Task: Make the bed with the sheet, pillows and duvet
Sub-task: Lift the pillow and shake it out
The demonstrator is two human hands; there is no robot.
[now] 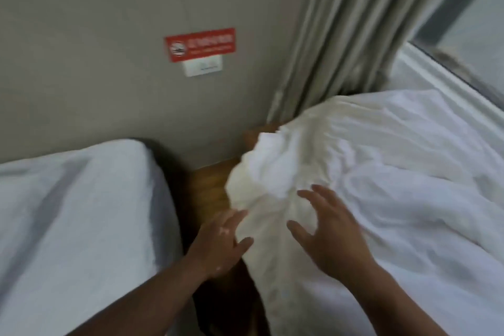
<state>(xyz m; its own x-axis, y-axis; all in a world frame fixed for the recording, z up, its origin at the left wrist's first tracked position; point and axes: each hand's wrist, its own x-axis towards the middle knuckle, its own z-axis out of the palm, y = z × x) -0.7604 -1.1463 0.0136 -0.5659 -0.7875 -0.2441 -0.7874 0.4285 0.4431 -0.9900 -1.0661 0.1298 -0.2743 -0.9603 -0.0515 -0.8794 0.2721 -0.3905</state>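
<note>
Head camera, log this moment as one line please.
step: duvet handling | left hand open at duvet edge | right hand open over duvet | grip: none | duvet rumpled

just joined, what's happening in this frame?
A person is making the bed on the right. Both hands are open over the rumpled white duvet at its near corner: the left hand at the hanging edge, the right hand spread above the top. Neither is gripping. A second white bed sits left, across a strip of wood floor.
</note>
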